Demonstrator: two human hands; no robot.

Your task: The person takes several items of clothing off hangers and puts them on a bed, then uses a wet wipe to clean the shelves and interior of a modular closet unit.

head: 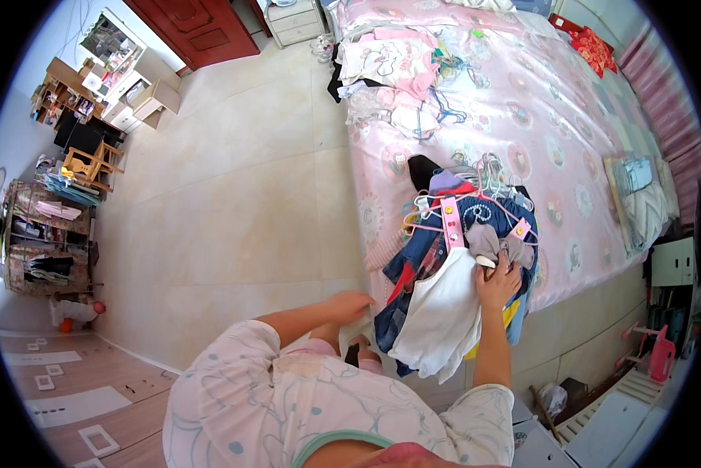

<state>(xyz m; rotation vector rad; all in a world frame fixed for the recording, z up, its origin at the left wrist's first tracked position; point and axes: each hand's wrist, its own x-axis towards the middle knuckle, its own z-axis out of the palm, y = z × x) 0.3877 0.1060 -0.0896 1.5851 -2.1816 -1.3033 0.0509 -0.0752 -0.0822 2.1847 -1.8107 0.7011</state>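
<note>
My right hand [499, 284] has its fingers around a bunched grey garment [488, 243], with a small white piece showing by the thumb. Beneath it lies a heap of clothes on hangers, spilling over the bed's near edge. A white sleeveless top [441, 310] hangs down the front of this heap, just left of my right hand. Above the top is a pink strip [451, 222] bearing small ornaments. Dark blue denim [473, 207] and pink hangers [418, 219] show around it. My left hand [350, 307] is blurred beside the bed edge, with nothing visible in it.
The bed [496, 134] has a pink patterned cover. Farther up it lie a pile of pink and white clothes [391, 64] and loose blue hangers [447, 108]. Folded bedding [643, 193] sits at the right. A wooden chair [90, 164] and clothes rack [49, 234] stand left.
</note>
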